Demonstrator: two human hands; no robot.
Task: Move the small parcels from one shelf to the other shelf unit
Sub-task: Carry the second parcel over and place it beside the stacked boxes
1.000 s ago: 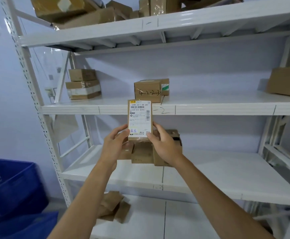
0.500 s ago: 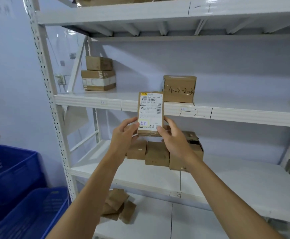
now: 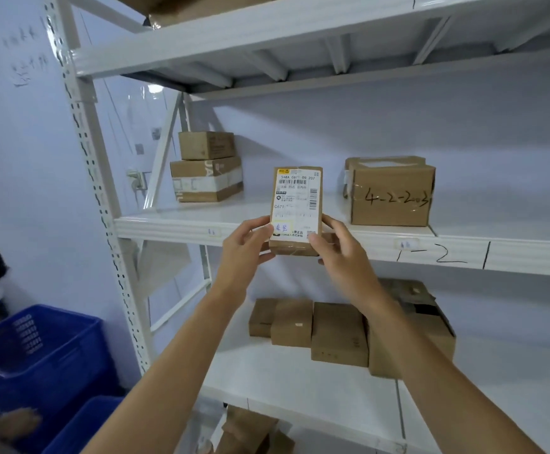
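Cardboard fills most of what you see: you hold a small parcel [image 3: 296, 211] upright in front of the middle shelf [image 3: 175, 226] of the white shelf unit [image 3: 103, 204], its printed label facing you. Your left hand [image 3: 246, 247] clasps its lower left edge, thumb on the label's corner, and your right hand [image 3: 340, 247] clasps the lower right edge, thumb tip on the front face; both hands are closed around the parcel's bottom end.

On the middle shelf, two stacked boxes [image 3: 206, 167] sit at the back left, the smaller on top of the larger. To the right stands a box marked 4-2-2-3 [image 3: 391, 194], well apart from the stack. The shelf's front lip carries a handwritten mark [image 3: 444, 255] to your right.

One level down, a row of brown boxes [image 3: 313, 329] stands side by side, touching, with a larger box with loose top flaps [image 3: 427, 326] at its right end, partly hidden by your right forearm. On the lowest level, more brown packets [image 3: 250, 430] lie in a heap.

Left of the unit, two blue plastic crates [image 3: 38, 358] stand on the floor; what they hold is hard to make out from here.
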